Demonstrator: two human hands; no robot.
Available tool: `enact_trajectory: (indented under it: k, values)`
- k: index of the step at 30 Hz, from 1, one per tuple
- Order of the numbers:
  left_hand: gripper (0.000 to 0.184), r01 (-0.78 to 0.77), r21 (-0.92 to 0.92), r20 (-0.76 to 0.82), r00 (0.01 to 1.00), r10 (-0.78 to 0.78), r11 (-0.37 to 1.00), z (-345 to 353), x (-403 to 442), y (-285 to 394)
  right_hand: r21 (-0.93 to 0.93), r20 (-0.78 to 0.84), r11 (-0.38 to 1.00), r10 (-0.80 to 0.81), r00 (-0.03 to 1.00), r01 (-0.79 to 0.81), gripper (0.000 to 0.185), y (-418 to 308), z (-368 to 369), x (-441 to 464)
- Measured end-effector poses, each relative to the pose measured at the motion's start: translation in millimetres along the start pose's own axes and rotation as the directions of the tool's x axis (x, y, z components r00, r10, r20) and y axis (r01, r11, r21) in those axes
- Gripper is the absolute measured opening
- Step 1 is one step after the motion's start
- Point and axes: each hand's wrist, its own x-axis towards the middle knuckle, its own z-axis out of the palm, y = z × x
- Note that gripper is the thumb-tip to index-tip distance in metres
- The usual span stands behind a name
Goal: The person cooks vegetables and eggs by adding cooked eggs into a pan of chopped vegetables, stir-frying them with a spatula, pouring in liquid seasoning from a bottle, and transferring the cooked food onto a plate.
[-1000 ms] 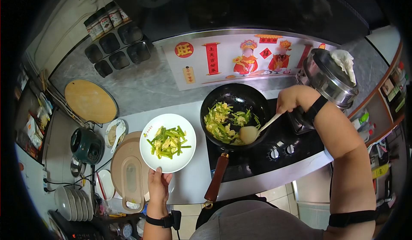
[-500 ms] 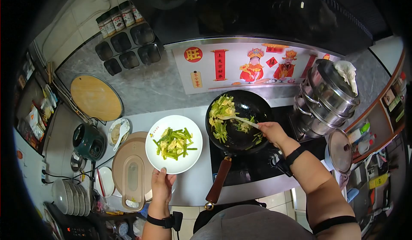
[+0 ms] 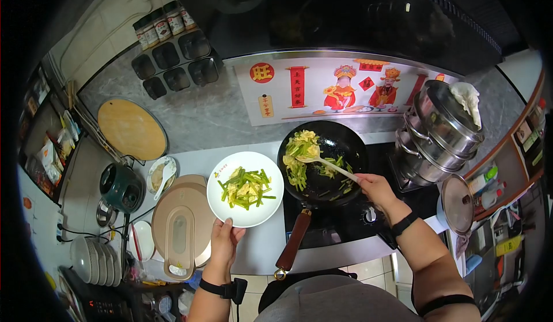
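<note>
My left hand grips the near rim of a white plate, thumb on top. Green stalks with yellow egg pieces lie in the plate's middle. In my right hand is the handle of a light-coloured spatula. Its head rests among the food on the left side of a black wok. More stalks and egg are scattered over the wok's bottom. The wok's brown handle points toward me. The plate is held just left of the wok.
A stacked steel steamer stands right of the wok on the black stove. Left of the plate are a beige lidded pot, a small bowl with a spoon and a green rice cooker. A round board leans on the wall.
My left hand has brought the plate right and slightly up, closer to the wok. The spatula head has moved slightly right, still among the food on the wok's left side.
</note>
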Motion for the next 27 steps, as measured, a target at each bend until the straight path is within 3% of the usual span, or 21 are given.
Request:
enact_trajectory:
  k: [6, 17, 19, 20, 23, 26, 27]
  values:
    - [0.026, 0.031, 0.054, 0.037, 0.999, -0.033, 0.998, 4.2, 15.0, -9.7, -0.028, -0.022, 0.999, 0.039, 0.999, -0.039, 0.025, -19.0, -20.3, -33.9]
    - [0.027, 0.096, 0.115, 0.09, 0.99, -0.107, 0.989, 40.1, 44.3, -30.6, -0.204, 0.015, 0.978, -0.042, 0.999, 0.044, 0.027, -77.3, -33.2, -86.7]
    - [0.028, 0.101, 0.108, 0.119, 0.986, -0.113, 0.989, 47.7, 46.0, -31.8, -0.289, 0.072, 0.925, -0.234, 0.97, 0.245, 0.027, -77.5, -20.3, -93.4]
    - [0.025, 0.101, 0.1, 0.124, 0.986, -0.113, 0.99, 51.4, 46.0, -31.9, -0.318, 0.078, 0.924, -0.2, 0.977, 0.214, 0.027, -81.6, -13.1, -98.5]
    - [0.023, 0.11, 0.093, 0.134, 0.983, -0.122, 0.99, 60.6, 43.4, -27.8, -0.422, 0.071, 0.858, -0.292, 0.954, 0.294, 0.027, -67.8, 3.8, -100.0]
    - [0.022, 0.119, 0.095, 0.13, 0.983, -0.131, 0.988, 60.9, 42.9, -28.5, -0.553, 0.122, 0.663, -0.534, 0.837, 0.504, 0.028, -68.8, 19.3, -108.5]
    - [0.022, 0.121, 0.099, 0.123, 0.983, -0.133, 0.988, 60.6, 42.8, -29.3, -0.552, 0.126, 0.662, -0.534, 0.836, 0.507, 0.028, -68.7, 22.1, -109.9]
